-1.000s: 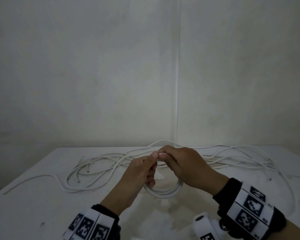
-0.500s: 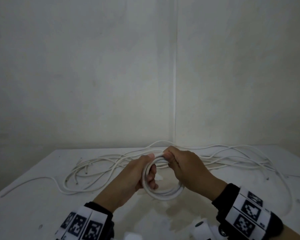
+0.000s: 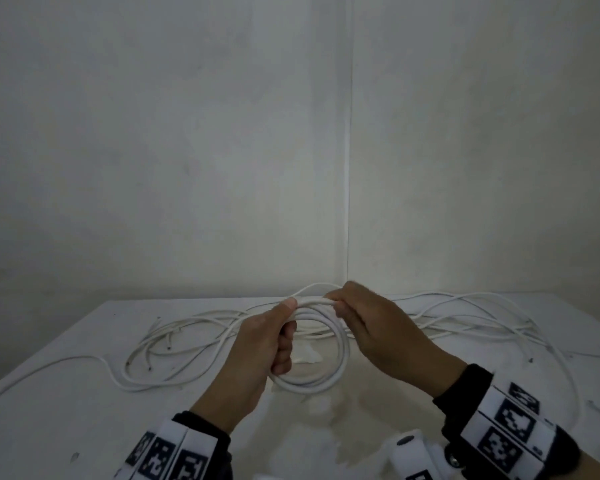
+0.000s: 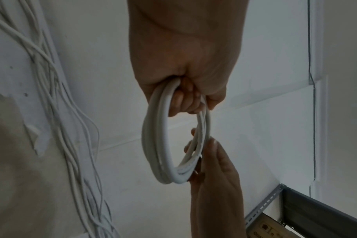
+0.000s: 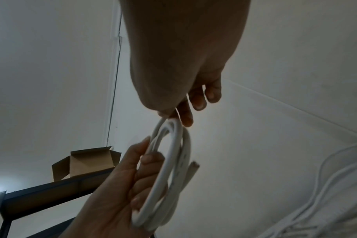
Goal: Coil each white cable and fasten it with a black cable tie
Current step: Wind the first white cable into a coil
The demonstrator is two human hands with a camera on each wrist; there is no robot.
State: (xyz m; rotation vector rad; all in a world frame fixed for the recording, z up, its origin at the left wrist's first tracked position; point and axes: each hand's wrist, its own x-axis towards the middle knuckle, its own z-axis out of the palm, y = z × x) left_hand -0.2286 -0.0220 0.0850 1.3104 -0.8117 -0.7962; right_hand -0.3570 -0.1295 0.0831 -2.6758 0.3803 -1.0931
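Head view: left hand (image 3: 257, 344) raised above table (image 3: 66, 427), fingers curled through white coiled cable (image 3: 340, 362); coil top pinched by right hand (image 3: 378, 327). Loose cables (image 3: 187, 327) spread beyond both hands.

Left wrist view: coil gripped in closed fingers (image 4: 181, 99); far side pinched by right hand.

Right wrist view: coil top held by thumb and fingers; cut cable end (image 5: 194, 166) seen beside left hand.

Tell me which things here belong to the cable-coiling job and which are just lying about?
Job:
- coil, gripped by the left hand and right hand
- loose cables waiting on the table
No black tie shows.

Lying about:
- cardboard box
- metal shelf
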